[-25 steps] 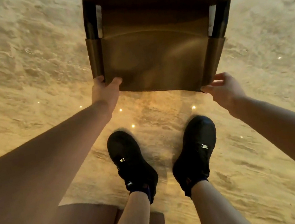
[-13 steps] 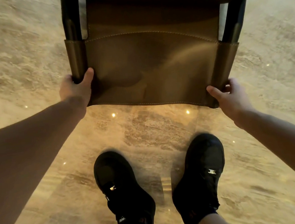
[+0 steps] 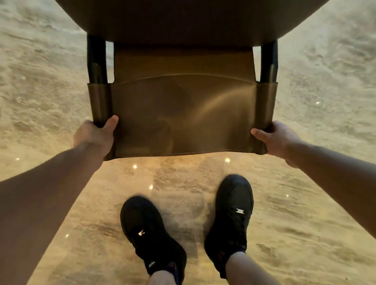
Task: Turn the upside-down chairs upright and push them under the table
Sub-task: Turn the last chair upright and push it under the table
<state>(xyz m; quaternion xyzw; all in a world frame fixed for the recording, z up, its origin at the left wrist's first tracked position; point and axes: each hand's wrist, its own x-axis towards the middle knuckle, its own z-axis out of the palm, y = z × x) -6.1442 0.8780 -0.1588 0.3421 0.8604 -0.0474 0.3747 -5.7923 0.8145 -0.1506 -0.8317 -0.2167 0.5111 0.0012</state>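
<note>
chair (image 3: 185,111) held above floor (image 3: 33,90), backrest toward person, seat at top edge of view. left hand (image 3: 95,136) grips backrest's left corner, right hand (image 3: 274,139) grips right corner. risks: soft backrest sleeve slipping in hands; chair dropping onto shoes (image 3: 151,234) directly below; legs unseen, may catch.
</note>
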